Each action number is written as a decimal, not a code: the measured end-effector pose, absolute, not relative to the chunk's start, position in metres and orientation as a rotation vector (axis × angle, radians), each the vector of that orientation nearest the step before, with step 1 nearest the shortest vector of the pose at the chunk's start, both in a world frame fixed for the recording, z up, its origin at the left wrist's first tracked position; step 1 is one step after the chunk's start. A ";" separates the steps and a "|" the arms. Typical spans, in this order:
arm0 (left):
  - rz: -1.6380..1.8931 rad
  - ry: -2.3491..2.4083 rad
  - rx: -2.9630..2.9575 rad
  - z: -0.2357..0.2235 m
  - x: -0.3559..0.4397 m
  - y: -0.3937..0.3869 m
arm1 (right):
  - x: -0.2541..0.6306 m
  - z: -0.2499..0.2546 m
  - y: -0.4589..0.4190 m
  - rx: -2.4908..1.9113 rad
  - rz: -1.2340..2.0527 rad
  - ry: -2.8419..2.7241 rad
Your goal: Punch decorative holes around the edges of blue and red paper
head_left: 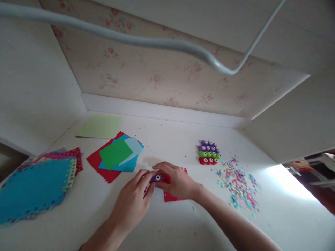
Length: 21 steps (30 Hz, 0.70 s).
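A small purple craft hole punch (156,178) with a white round button bearing a dark star is held between my two hands, just over the table. My left hand (137,193) pinches its left side with thumb and fingers. From the right, my right hand (176,179) closes its fingers around the other end, where something red shows; I cannot tell whether that belongs to the punch. Under my right hand lies a red sheet (176,197) with holes along its edge, partly covered. Both hands hide much of the punch.
Several purple, green and red punches (208,153) stand in rows at the right. Paper confetti (239,184) is scattered beside them. Coloured sheets (116,155) and a pale green sheet (101,126) lie left, with hole-edged sheets (39,184) farther left. A white cable (146,41) hangs above.
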<state>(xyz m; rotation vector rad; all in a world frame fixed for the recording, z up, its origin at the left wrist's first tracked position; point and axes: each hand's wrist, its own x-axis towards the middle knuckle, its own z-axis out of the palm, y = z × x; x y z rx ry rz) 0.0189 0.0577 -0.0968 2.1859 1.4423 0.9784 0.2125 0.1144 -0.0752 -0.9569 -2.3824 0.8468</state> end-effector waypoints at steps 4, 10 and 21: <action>0.972 1.444 2.156 -0.099 0.022 0.056 | 0.236 -0.071 0.109 -1.107 0.721 -2.280; 0.862 1.540 2.275 -0.113 0.025 0.059 | 0.298 -0.094 0.091 -1.514 0.396 -2.353; 0.902 1.443 2.161 -0.115 0.021 0.057 | 0.290 -0.092 0.079 -1.399 1.391 -1.226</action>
